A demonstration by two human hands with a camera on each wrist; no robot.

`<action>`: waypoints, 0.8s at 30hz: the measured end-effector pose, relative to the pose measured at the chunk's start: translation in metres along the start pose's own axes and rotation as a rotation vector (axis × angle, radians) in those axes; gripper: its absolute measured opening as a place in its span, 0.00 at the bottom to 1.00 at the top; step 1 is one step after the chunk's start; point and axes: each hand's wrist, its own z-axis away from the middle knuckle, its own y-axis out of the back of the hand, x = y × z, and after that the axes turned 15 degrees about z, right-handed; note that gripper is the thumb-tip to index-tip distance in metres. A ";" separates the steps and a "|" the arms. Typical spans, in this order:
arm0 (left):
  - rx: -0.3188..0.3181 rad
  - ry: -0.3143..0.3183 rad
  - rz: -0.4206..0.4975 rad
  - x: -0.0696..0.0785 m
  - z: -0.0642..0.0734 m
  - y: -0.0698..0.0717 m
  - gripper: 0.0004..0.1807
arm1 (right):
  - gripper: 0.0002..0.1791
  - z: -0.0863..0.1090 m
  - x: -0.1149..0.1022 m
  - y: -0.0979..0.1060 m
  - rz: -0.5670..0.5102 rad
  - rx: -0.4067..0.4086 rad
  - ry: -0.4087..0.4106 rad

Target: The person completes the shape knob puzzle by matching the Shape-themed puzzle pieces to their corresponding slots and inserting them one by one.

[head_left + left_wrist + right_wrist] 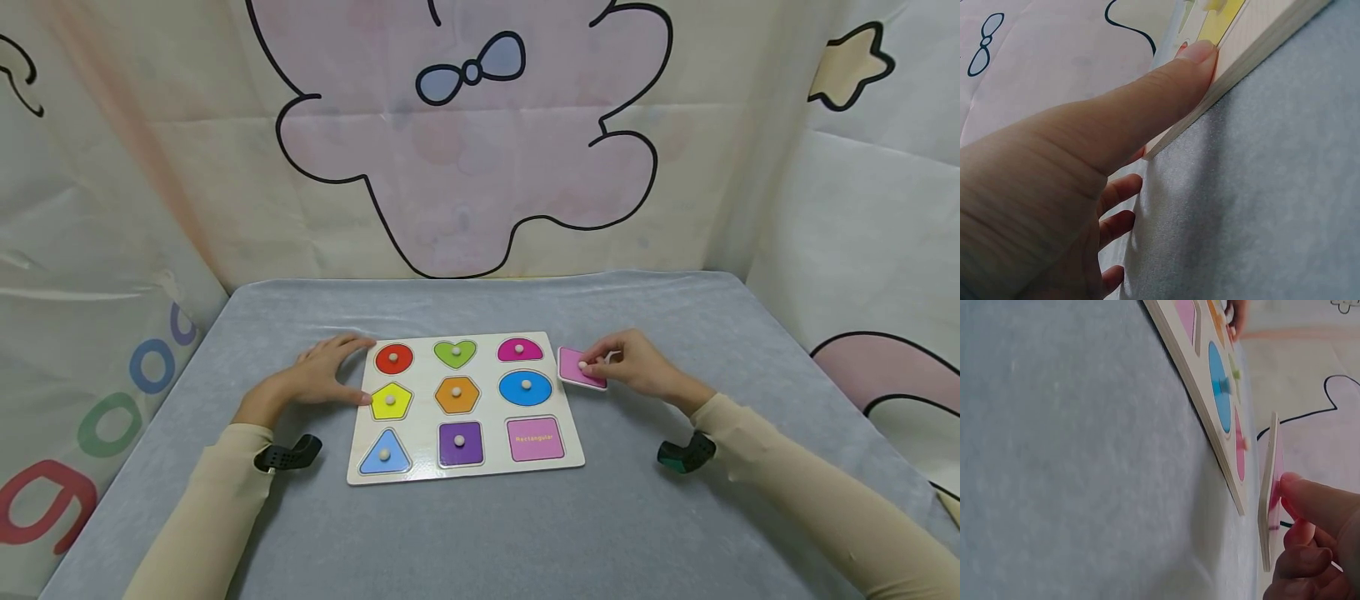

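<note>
A white wooden shape-puzzle board (423, 446) lies flat on the table, with knobbed shapes in its slots. Its lower right slot (535, 438) shows bare pink with the printed word "Rectangular". My right hand (637, 362) pinches the knob of a pink rectangular puzzle piece (570, 367), held just off the board's right edge. In the right wrist view the piece (1269, 494) is tilted on edge and raised above the cloth. My left hand (318, 375) rests at the board's left edge. Its thumb touches the board beside the yellow pentagon (392, 402), the other fingers spread loosely.
A grey cloth (465, 542) covers the table. The other slots hold a red circle (394, 359), green heart (455, 353), magenta half circle (520, 350), orange hexagon (457, 396), blue oval (526, 388), blue triangle (385, 454) and purple square (461, 444). Printed curtains surround the table.
</note>
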 end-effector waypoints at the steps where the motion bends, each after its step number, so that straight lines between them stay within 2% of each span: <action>1: 0.000 -0.001 0.001 0.000 0.000 0.000 0.54 | 0.11 0.000 -0.001 -0.001 0.001 -0.001 0.005; 24: 0.003 0.001 0.003 0.000 -0.001 -0.001 0.54 | 0.09 0.011 -0.023 -0.021 -0.077 -0.089 0.103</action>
